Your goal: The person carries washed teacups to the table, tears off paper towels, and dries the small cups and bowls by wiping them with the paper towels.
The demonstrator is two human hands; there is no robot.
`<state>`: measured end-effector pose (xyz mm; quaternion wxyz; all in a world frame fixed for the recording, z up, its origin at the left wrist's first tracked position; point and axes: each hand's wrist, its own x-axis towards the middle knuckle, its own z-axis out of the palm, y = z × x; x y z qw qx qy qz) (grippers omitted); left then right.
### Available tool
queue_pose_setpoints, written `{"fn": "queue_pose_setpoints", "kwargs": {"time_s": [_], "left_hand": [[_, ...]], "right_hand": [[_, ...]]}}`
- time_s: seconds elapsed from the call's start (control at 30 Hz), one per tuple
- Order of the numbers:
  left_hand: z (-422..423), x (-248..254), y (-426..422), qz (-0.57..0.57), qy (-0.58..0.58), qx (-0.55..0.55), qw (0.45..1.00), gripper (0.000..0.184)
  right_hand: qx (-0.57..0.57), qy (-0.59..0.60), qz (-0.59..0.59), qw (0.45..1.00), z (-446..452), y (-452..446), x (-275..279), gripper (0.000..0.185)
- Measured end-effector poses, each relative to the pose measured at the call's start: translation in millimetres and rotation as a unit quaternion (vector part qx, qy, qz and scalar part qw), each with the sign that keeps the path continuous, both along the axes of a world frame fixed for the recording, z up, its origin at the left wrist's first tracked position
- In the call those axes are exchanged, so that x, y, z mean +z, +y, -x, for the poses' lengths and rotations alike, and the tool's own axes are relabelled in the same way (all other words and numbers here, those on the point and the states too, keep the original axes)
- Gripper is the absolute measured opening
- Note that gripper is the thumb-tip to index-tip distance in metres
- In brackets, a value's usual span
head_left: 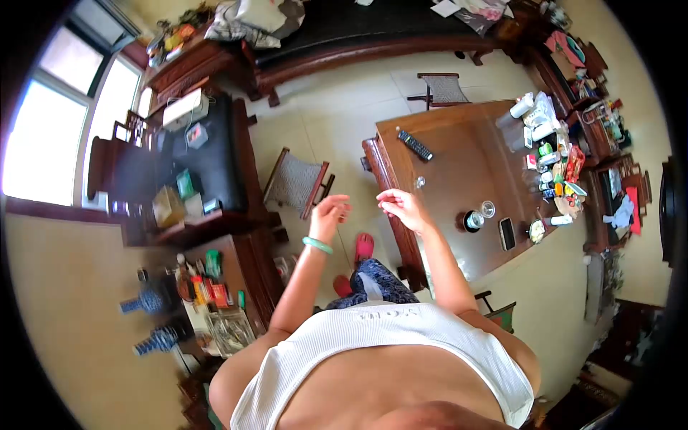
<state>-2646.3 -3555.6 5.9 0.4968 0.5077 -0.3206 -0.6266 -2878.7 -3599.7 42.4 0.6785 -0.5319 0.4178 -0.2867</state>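
My left hand [330, 217] is held out in front of me over the tiled floor, fingers loosely bent and apart, with nothing seen in it. A pale green bangle [317, 245] circles that wrist. Close by on the left stands a folding stool [294, 179] with a woven grey seat. My right hand [403, 208] is near the left edge of the wooden table [459, 193], its fingers stretched toward the left hand and holding nothing visible. The two hands are apart. A small clear glass item [420, 182] lies on the table just beyond the right hand.
On the table are a remote control [415, 145], a phone [507, 233], a glass jar [474, 221] and crowded bottles and packets [548, 161]. Another woven stool [444, 89] stands behind it. A dark-cushioned chair [208, 150] is at left, above a cabinet with cluttered items [208, 283].
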Motion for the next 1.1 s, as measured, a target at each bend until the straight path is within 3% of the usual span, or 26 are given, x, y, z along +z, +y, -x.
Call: {"fn": "queue_pose_setpoints", "kwargs": {"time_s": [0.1,0.2,0.23,0.27,0.37,0.43,0.53,0.73,0.9,1.1], "left_hand": [[16,25,-55,-0.022,0.008,-0.073,0.997,0.018],[7,28,-125,0.009,-0.021,-0.114,0.993,0.018],[-1,35,-150,0.015,-0.056,-0.098,0.994,0.018],[-14,26,-176,0.028,-0.010,-0.076,0.997,0.019],[-28,68,-242,0.035,-0.062,-0.029,0.997,0.021],[-35,84,-285,0.042,-0.079,-0.029,0.996,0.020],[-30,101,-345,0.044,-0.099,-0.030,0.994,0.020],[-14,85,-485,0.004,-0.091,-0.101,0.991,0.023],[-6,61,-648,0.005,-0.108,-0.175,0.979,0.023],[-9,-14,-885,0.003,-0.114,-0.198,0.974,0.022]], "right_hand": [[-0.096,0.064,0.016,0.993,18,-38,3,0.016],[-0.134,0.001,0.006,0.991,37,-92,-24,0.015],[-0.138,0.024,-0.005,0.990,38,-114,-26,0.015],[-0.148,0.039,-0.018,0.988,39,-137,-26,0.014],[-0.125,0.060,0.021,0.990,37,-211,-22,0.015],[-0.091,0.009,0.014,0.996,29,-257,-7,0.016],[-0.125,0.038,0.028,0.991,20,-307,31,0.016],[-0.131,-0.029,0.012,0.991,18,-385,10,0.017],[-0.227,-0.028,-0.015,0.973,23,-483,-19,0.018],[-0.330,-0.006,-0.086,0.940,10,-648,-74,0.015]]}}
